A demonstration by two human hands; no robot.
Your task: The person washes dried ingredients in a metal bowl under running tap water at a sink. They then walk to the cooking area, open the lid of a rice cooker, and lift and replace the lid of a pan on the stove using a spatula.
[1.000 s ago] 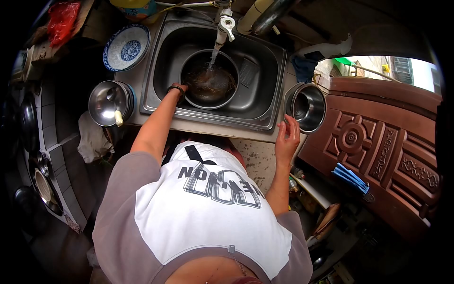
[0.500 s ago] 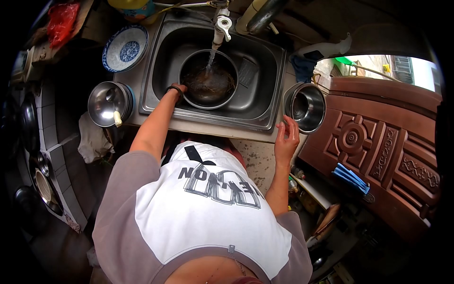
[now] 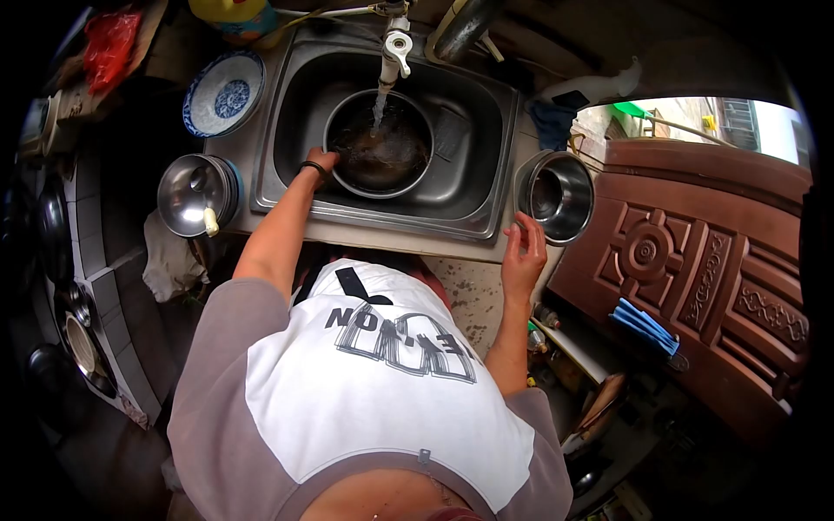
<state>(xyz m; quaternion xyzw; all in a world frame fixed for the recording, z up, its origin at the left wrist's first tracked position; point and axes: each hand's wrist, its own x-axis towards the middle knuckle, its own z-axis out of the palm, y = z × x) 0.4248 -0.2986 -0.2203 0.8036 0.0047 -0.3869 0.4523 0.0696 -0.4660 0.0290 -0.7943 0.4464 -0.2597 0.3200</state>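
A round metal pot (image 3: 334,178) stands in the steel sink (image 3: 300,69), holding water over brownish, stringy contents I cannot identify. From the white-handled tap (image 3: 397,45) a stream of water (image 3: 380,111) pours into it. My left hand (image 3: 323,160) is closed on the pot's left rim; its fingertips are partly hidden. At the counter's right front edge, my right hand (image 3: 526,243) is raised with loosely bent fingers apart and nothing in them. Just beyond it sits a shiny steel pot (image 3: 577,195).
On the left counter are a blue-and-white plate (image 3: 198,102) and stacked metal bowls (image 3: 178,195) with a spoon in the top one. A brown carved door (image 3: 686,269) with blue clips (image 3: 645,326) stands to the right. A dark blue cloth (image 3: 553,124) hangs behind the steel pot.
The view has shifted slightly, moving the sink a little left in the picture. Water still runs into the pot, and both hands keep nearly the same places.
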